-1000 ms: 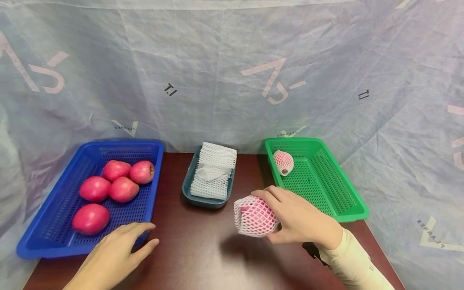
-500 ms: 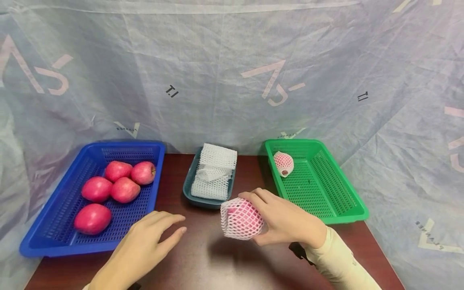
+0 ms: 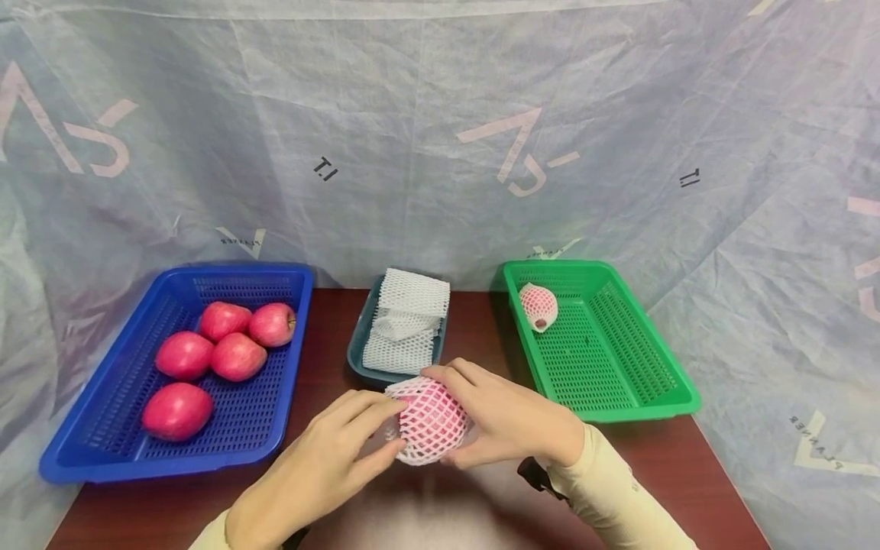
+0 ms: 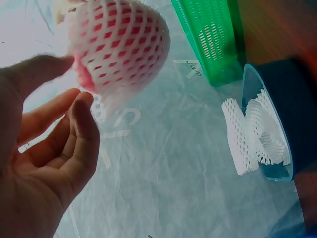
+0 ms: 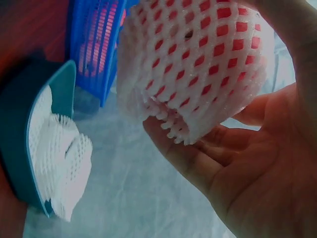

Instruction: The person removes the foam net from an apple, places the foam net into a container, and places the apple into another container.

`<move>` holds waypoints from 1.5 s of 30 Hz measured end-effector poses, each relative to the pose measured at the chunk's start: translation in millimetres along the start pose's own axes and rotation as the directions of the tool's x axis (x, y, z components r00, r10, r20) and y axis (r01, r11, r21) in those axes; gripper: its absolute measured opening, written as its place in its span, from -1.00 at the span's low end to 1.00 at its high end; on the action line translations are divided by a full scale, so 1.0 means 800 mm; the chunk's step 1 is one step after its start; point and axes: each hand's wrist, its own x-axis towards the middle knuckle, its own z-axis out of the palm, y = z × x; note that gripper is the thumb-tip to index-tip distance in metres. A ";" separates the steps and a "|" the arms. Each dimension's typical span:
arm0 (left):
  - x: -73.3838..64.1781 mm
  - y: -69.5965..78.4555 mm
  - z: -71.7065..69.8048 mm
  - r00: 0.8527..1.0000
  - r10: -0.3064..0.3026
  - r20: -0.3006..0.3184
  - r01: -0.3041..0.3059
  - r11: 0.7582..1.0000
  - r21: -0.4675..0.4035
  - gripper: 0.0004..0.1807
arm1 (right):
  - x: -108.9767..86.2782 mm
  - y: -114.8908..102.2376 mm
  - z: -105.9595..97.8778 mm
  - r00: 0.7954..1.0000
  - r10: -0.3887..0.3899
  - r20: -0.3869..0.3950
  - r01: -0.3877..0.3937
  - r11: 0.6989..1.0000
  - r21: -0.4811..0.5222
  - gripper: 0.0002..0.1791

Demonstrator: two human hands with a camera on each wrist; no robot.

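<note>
My right hand (image 3: 512, 416) grips a red apple in a white foam net (image 3: 435, 420) above the table, its fingers and thumb round the right side. At the net's left end, the fingertips and thumb of my left hand (image 3: 319, 451) are right at the edge. Up close in the left wrist view, a patch of bare red skin shows in the net's opening, between the thumb and the bent fingers of the left hand (image 4: 54, 134). The right wrist view shows the netted apple (image 5: 198, 59) in the right hand (image 5: 257, 163), with loose net edges gathered at one end.
A blue basket (image 3: 296, 367) with several bare apples (image 3: 237, 357) stands left. Behind the hands, a dark teal tray (image 3: 354, 355) holds white foam nets (image 3: 406, 321). At right is a green basket (image 3: 660, 359) with one netted apple (image 3: 538, 307). A grey cloth (image 3: 412, 153) hangs behind.
The right hand has carried the netted apple leftward to the middle. The left hand has moved right from beside the blue basket until its fingertips reach the net's left end.
</note>
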 end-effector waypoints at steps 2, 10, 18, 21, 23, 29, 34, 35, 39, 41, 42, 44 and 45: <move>-0.001 -0.001 0.001 1.000 -0.001 0.028 0.001 1.000 0.010 -0.57 | 0.004 -0.001 0.002 1.000 -0.002 0.007 0.002 1.000 0.009 0.05; -0.006 -0.005 0.005 0.990 -0.056 0.127 0.039 0.990 0.135 -0.24 | 0.014 -0.006 0.011 0.998 0.042 0.057 -0.048 0.994 0.095 0.06; -0.009 -0.011 0.014 0.991 -0.093 0.099 0.066 0.966 0.248 -0.21 | 0.015 -0.007 0.018 0.997 0.047 0.055 -0.054 0.990 0.134 0.08; -0.012 -0.013 0.012 0.992 -0.104 0.065 0.085 0.963 0.255 -0.16 | 0.017 -0.006 0.019 0.999 0.024 0.042 -0.030 0.989 0.147 0.07; -0.014 -0.015 0.010 0.991 -0.126 0.051 0.109 0.962 0.252 -0.12 | 0.018 -0.003 0.019 1.000 -0.014 0.019 0.011 0.988 0.153 0.02; -0.018 -0.021 0.000 0.982 -0.182 0.049 0.165 0.957 0.240 -0.12 | 0.017 0.008 0.014 0.985 -0.147 -0.091 0.162 0.969 0.188 -0.32; -0.021 -0.023 -0.007 0.969 -0.233 0.085 0.210 0.953 0.220 -0.08 | 0.017 0.013 0.015 0.963 -0.218 -0.159 0.248 0.947 0.202 -0.58; -0.022 -0.023 -0.009 0.965 -0.246 0.092 0.222 0.951 0.216 -0.07 | 0.017 0.014 0.015 0.958 -0.229 -0.172 0.262 0.944 0.202 -0.62; -0.025 -0.023 -0.018 0.958 -0.272 0.087 0.250 0.947 0.202 -0.06 | 0.014 0.019 0.013 0.951 -0.232 -0.205 0.268 0.948 0.170 -0.71; -0.028 -0.023 -0.023 0.956 -0.283 0.074 0.262 0.942 0.208 -0.08 | 0.010 0.023 0.012 0.956 -0.210 -0.204 0.242 0.959 0.145 -0.71; -0.029 -0.023 -0.026 0.956 -0.287 0.067 0.268 0.940 0.210 -0.10 | 0.007 0.025 0.010 0.961 -0.190 -0.201 0.220 0.966 0.135 -0.72; -0.033 -0.023 -0.033 0.953 -0.298 0.057 0.280 0.936 0.213 -0.12 | 0.001 0.030 0.008 0.968 -0.155 -0.197 0.181 0.976 0.121 -0.72; -0.036 -0.023 -0.037 0.951 -0.306 0.050 0.288 0.932 0.220 -0.12 | -0.003 0.032 0.006 0.970 -0.142 -0.200 0.165 0.980 0.108 -0.71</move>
